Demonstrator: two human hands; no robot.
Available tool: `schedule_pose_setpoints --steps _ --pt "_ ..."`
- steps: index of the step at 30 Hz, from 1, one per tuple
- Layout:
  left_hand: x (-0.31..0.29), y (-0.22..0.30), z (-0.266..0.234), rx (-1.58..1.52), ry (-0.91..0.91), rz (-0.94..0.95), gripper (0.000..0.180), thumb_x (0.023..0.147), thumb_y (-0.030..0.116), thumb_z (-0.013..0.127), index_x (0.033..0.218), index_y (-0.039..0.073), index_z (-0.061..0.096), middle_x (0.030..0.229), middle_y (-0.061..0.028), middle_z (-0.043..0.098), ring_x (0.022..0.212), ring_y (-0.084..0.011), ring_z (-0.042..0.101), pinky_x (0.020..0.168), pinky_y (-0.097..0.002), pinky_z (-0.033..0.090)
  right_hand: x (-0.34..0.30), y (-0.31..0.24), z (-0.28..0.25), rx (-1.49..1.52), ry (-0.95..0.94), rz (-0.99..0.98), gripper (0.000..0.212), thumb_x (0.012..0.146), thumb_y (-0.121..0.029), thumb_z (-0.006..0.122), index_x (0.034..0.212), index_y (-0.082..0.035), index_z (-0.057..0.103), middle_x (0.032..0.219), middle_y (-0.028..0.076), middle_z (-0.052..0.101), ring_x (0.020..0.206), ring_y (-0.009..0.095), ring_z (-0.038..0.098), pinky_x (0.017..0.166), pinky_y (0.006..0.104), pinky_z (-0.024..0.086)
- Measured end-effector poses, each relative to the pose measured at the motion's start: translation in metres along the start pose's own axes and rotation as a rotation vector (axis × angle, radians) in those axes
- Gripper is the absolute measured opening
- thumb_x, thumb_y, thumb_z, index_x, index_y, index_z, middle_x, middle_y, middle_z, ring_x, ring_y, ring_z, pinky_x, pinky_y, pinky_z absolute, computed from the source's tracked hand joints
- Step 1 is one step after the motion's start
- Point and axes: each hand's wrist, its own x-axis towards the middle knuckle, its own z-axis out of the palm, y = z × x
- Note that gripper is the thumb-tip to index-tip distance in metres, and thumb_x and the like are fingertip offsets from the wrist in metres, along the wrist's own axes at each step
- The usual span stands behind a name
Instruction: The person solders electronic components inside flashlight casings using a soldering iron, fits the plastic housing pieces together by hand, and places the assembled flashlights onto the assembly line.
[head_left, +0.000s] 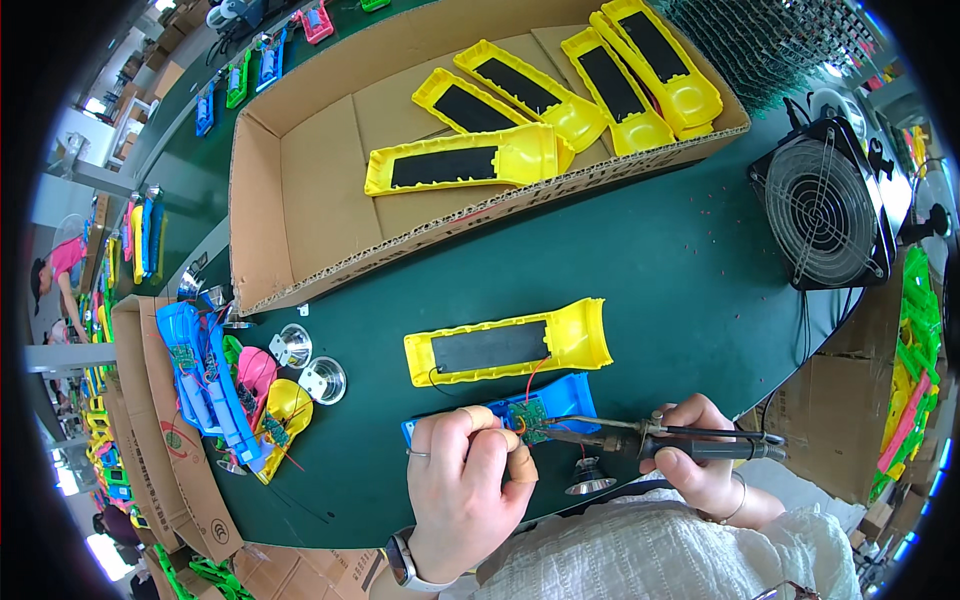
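Note:
My left hand (465,470), with covers on several fingertips, is closed in a pinch at a green circuit board (528,418). A thin orange-red wire (520,427) shows at its fingertips. The board sits in a blue plastic housing half (570,395), partly hidden by that hand. My right hand (700,465) grips a soldering iron (700,447) with a thin feed tube alongside, its tip at the board. Just beyond lies a yellow housing half (580,335) with a black panel; a red wire runs from it toward the board. A silver reflector cup (590,478) lies below the iron.
A cardboard box (330,200) holding several yellow housings (450,165) stands at the back. A black fan (825,205) is at right. Blue housings (205,385), pink and yellow pieces, and reflectors (322,380) lie at left by another carton (165,440). People work far left.

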Motion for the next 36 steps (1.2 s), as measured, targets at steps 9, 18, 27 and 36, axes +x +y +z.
schedule_pose_setpoints --steps 9,18,27,36 --pt "0.002 0.002 0.003 0.008 0.02 0.01 0.024 0.054 -0.005 0.063 0.068 0.006 0.048 0.084 -0.0085 0.048 0.076 -0.0259 0.046 0.063 -0.0345 0.04 0.003 0.0 -0.002 -0.089 -0.053 -0.043 0.027 0.077 -0.018 0.068 0.086 -0.003 0.048 0.069 0.008 0.063 0.061 0.01 0.059 0.052 0.0221 0.044" --pt "0.003 0.001 0.002 0.013 -0.012 0.006 0.025 0.054 -0.005 0.064 0.069 0.007 0.047 0.084 -0.0076 0.047 0.076 -0.026 0.046 0.062 -0.0352 0.04 0.0 0.0 -0.002 0.141 0.048 0.053 0.032 0.078 -0.022 0.068 0.087 -0.001 0.045 0.074 0.012 0.061 0.062 0.012 0.059 0.055 0.0247 0.047" --pt "0.005 0.002 0.0 0.02 -0.029 0.016 0.024 0.055 -0.004 0.064 0.069 0.007 0.048 0.083 -0.0078 0.047 0.075 -0.0261 0.047 0.062 -0.0354 0.041 0.006 0.002 -0.005 0.354 0.178 0.008 0.039 0.078 -0.03 0.069 0.087 -0.002 0.043 0.07 0.011 0.058 0.06 0.016 0.057 0.059 0.0285 0.049" --pt "0.012 -0.011 -0.005 -0.043 0.008 0.072 0.022 0.066 0.002 0.07 0.078 0.006 0.052 0.076 -0.007 0.056 0.067 -0.0244 0.053 0.056 -0.0334 0.043 0.014 -0.005 -0.004 0.32 0.238 -0.028 0.036 0.079 -0.031 0.066 0.086 -0.005 0.043 0.063 0.006 0.052 0.057 0.012 0.05 0.059 0.0287 0.043"
